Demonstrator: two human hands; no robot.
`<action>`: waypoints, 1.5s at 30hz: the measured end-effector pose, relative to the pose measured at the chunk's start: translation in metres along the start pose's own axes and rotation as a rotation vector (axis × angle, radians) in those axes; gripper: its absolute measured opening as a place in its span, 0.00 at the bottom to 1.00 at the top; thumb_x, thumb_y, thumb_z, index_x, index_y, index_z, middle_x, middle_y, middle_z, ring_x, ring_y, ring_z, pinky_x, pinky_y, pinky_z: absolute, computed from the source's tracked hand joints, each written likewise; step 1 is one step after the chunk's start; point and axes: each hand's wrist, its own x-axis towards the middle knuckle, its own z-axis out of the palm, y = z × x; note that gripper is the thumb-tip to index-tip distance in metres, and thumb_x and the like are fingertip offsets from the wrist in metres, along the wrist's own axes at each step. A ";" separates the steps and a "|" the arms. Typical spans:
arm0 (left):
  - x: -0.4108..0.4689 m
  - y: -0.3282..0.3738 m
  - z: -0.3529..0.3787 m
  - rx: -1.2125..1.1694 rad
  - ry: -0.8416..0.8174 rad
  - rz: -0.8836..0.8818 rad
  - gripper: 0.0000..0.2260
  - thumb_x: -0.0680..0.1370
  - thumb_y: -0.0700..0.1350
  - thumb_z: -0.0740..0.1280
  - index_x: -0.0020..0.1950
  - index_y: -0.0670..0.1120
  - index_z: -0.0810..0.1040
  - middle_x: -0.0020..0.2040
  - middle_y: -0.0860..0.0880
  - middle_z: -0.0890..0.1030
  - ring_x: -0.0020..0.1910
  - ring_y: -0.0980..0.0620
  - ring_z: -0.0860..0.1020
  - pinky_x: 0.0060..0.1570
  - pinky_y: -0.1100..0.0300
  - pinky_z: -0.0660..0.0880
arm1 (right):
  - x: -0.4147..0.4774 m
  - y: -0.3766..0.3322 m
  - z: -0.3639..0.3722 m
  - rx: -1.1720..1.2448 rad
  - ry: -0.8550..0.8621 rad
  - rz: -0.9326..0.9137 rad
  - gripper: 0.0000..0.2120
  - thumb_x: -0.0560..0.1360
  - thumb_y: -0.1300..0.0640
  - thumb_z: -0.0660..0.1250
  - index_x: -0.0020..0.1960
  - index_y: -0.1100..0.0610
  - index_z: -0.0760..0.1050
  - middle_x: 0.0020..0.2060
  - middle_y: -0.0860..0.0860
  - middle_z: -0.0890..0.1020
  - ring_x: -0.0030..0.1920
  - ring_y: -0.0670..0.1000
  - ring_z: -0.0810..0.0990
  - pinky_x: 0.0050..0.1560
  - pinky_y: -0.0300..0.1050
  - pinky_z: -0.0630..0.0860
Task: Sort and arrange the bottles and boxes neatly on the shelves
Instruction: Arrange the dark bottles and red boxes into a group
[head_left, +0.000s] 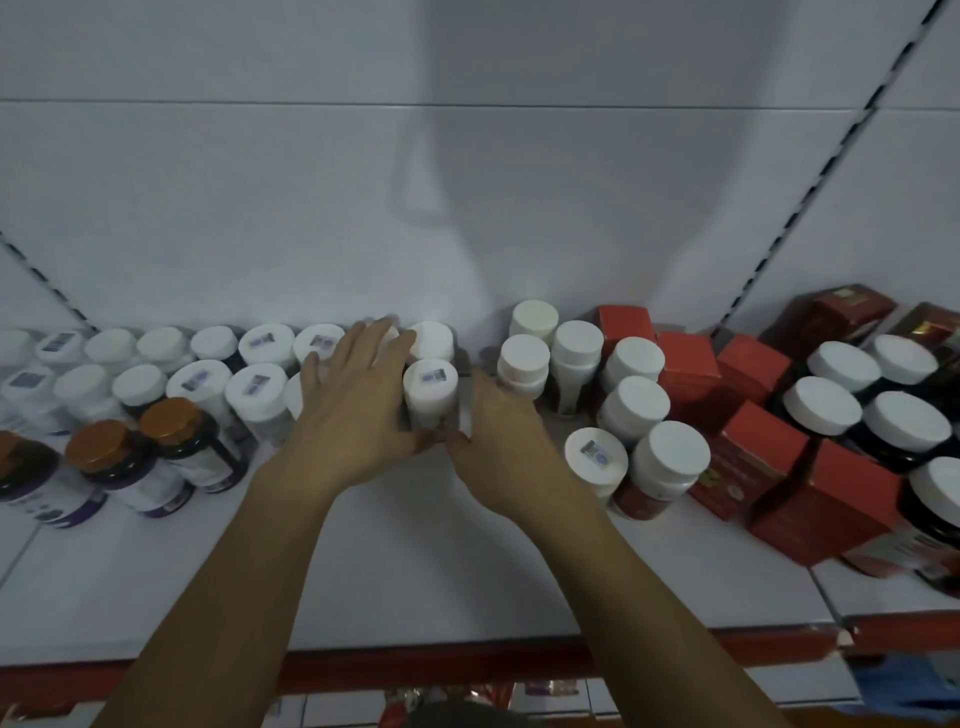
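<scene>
White-capped plastic bottle (430, 388) with a sticker on its lid stands on the white metal shelf (415, 561), ending two rows of like bottles. The left hand (358, 410), fingers spread, lies over the caps left of it. The right hand (501, 441) seems to touch its right side; I cannot tell whether its fingers curl. Red cardboard boxes (685, 369) stand farther right.

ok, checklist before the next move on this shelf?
1. Left hand spread flat over the white-capped bottle row: ok.
2. Right hand hold on the stickered bottle: cannot tell, fingers hidden.
3. Stickered bottle upright: ok.
4. Gap on the shelf right of that bottle: ok, bare.
5. Red boxes squared up: not ok, skewed and jumbled.
</scene>
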 end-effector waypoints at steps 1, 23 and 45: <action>-0.001 -0.002 0.000 0.040 -0.022 -0.007 0.47 0.63 0.67 0.74 0.75 0.55 0.57 0.77 0.54 0.55 0.78 0.49 0.53 0.70 0.37 0.56 | 0.003 0.000 0.008 0.003 -0.015 0.014 0.15 0.78 0.58 0.67 0.63 0.60 0.69 0.58 0.58 0.79 0.57 0.60 0.79 0.52 0.50 0.75; -0.003 -0.003 0.004 0.090 0.079 0.073 0.35 0.76 0.50 0.70 0.80 0.48 0.58 0.81 0.47 0.57 0.81 0.46 0.51 0.75 0.36 0.51 | -0.025 -0.007 -0.036 -0.055 -0.010 0.023 0.08 0.81 0.53 0.65 0.56 0.57 0.74 0.49 0.52 0.80 0.46 0.52 0.78 0.47 0.47 0.75; 0.006 0.062 -0.013 -0.371 0.172 0.241 0.15 0.76 0.47 0.73 0.58 0.55 0.72 0.51 0.57 0.76 0.51 0.49 0.76 0.49 0.48 0.73 | -0.049 0.012 -0.122 -0.596 -0.005 -0.112 0.30 0.74 0.47 0.73 0.72 0.46 0.64 0.59 0.46 0.78 0.60 0.54 0.72 0.59 0.56 0.70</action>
